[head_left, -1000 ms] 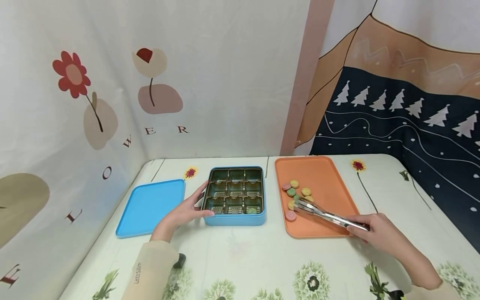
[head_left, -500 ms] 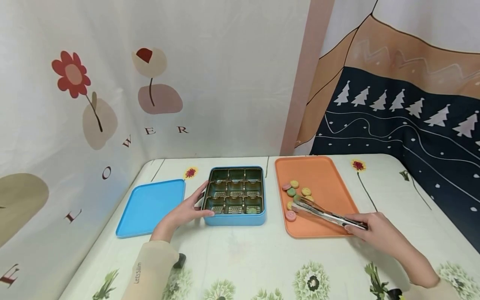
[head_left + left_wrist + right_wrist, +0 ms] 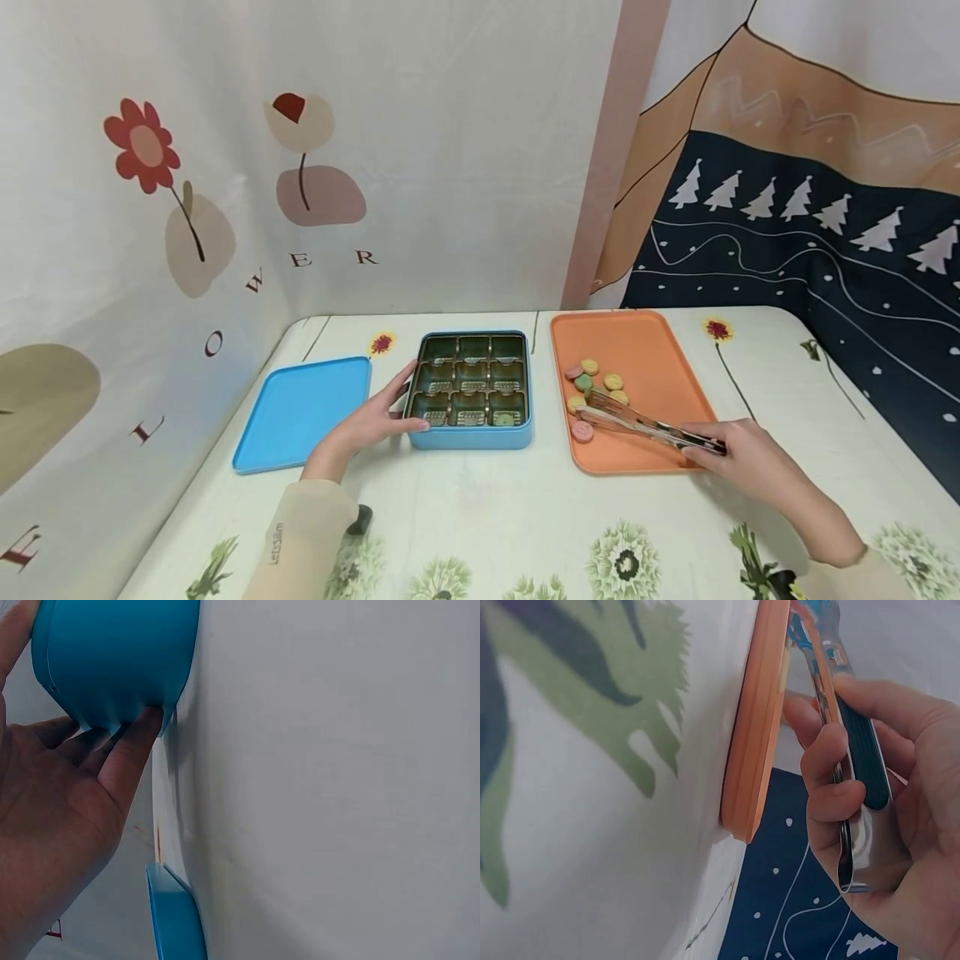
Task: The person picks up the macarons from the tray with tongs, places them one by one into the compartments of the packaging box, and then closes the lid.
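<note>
My left hand (image 3: 378, 421) grips the left front corner of a blue box (image 3: 471, 438), thumb at the front rim and fingers along its side. In the left wrist view, the fingers press the blue wall (image 3: 116, 660). The box has a gold insert (image 3: 471, 380) with several compartments; a green cookie (image 3: 504, 420) lies in the front right one. My right hand (image 3: 750, 454) holds metal tongs (image 3: 645, 427) by dark grips (image 3: 864, 750). Their arms are parted low over the orange tray, tips beside a yellow cookie (image 3: 576, 404) and just behind a pink cookie (image 3: 582, 431).
The orange tray (image 3: 667, 367) stands right of the box, several yellow, green and pink cookies gathered on its left half. A flat blue lid (image 3: 300, 417) lies left of the box. Printed fabric walls (image 3: 450, 167) rise behind and beside the table.
My right hand has shifted slightly left with the tongs, whose arms have spread apart. The yellow cookie by the tips has slid a little left. My left hand and the box stay put.
</note>
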The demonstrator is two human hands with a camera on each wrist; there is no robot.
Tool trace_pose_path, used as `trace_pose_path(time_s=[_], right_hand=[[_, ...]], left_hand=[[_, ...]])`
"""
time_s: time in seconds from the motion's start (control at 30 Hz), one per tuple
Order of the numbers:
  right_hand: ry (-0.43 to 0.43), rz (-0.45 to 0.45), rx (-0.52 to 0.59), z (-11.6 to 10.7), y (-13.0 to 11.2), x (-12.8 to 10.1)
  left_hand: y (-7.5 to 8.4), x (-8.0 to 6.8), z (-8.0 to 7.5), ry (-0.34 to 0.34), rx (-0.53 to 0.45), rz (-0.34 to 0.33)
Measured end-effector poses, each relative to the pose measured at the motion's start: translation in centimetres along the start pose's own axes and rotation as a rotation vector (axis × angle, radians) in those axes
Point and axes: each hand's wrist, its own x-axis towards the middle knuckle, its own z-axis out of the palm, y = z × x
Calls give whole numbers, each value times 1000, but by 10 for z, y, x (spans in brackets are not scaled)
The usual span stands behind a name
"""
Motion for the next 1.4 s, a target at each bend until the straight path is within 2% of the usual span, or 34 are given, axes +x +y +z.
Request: trace_pose_path(time_s=[0.37, 1.03, 1.4], right_hand=[[14, -21, 0, 4, -5, 9], [84, -51, -15, 4, -8, 9], [149, -99, -23, 1, -28, 16]], left_hand=[[0, 0, -1, -6, -2, 6], [0, -1, 0, -6, 2, -5], [-3, 2, -1, -6, 17, 1]])
